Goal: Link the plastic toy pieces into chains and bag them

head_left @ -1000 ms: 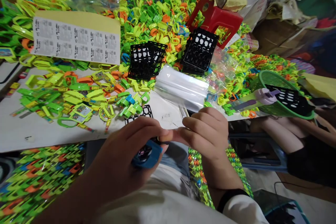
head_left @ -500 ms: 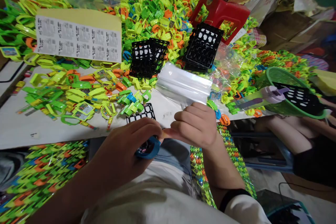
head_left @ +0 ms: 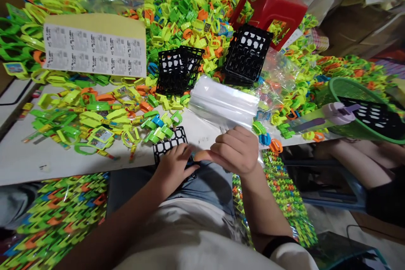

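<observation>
Evidently, the work is sitting partway: a small cluster of green and blue bands is lying by the far left corner of the black grid, while many loose bands are lying apart from it on the white table. The grid is resting at the table's near edge. The left hand is reaching over it, fingers spreading; something blue is perhaps showing by the fingertips, but I cannot tell whether they are gripping it. The right hand is hovering just beside, fingers curling in, thumb pointing out; I cannot tell whether it is holding anything. More grids are lying stacked beyond the clear plastic sleeves.
</observation>
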`<state>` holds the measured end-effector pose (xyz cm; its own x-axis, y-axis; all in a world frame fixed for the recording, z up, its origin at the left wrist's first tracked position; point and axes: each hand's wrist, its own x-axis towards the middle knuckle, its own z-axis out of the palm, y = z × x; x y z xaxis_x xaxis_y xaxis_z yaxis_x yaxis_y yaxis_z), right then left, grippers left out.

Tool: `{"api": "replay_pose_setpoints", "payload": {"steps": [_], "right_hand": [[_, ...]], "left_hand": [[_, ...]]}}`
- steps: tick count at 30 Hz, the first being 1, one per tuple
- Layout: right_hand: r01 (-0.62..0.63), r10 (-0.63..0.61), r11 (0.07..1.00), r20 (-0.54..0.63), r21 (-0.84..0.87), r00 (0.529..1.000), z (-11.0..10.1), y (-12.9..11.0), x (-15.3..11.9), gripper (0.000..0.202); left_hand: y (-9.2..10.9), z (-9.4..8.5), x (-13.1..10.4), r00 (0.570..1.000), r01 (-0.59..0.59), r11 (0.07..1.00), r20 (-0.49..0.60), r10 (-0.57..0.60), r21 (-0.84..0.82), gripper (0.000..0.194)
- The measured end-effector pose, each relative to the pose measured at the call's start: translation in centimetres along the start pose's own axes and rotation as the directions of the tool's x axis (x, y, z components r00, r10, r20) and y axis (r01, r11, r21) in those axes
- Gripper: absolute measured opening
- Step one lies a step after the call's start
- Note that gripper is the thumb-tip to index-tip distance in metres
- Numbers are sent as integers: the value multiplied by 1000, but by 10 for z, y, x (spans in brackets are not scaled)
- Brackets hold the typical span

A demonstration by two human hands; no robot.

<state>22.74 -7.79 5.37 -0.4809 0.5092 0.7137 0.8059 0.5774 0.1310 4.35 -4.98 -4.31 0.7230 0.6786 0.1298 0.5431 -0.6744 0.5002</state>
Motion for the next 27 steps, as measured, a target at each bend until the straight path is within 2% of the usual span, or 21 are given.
{"api": "replay_pose_setpoints", "payload": {"steps": [2,4,6,9,12,14,20,27], "right_hand": [[-11,11,1000,-13,-11,1000,3,1,-3,31],[-18,17,1000,-23,-24,1000,4,3,-5,31],[-18,17,999,-33,-34,999,4,5,-7,31],[-24,21,998,-62,-52,998,3,7,-8,31],[-19,16,998,-45,-63,999,2,7,-7,33],[-11,11,998,-10,-58,1000,1,6,-5,34],[22,-21,999,27,-40,999,-1,4,-1,32],[61,-59,995,34,-73,998,0,5,2,33]], "left_hand": [[-2,9,7,998,-16,999,-61,19,42,36],[2,4,8,994,-35,999,-108,36,10,40],[10,-14,3,991,-52,995,-127,41,-86,39],[28,-55,-9,976,-31,979,-216,-14,-203,32],[40,-88,-14,949,-90,983,-313,35,-162,29],[44,-98,-11,945,-158,981,-305,118,-110,28],[42,-97,2,939,-206,978,-289,186,-38,18],[42,-95,0,939,-196,980,-280,200,42,12]]}}
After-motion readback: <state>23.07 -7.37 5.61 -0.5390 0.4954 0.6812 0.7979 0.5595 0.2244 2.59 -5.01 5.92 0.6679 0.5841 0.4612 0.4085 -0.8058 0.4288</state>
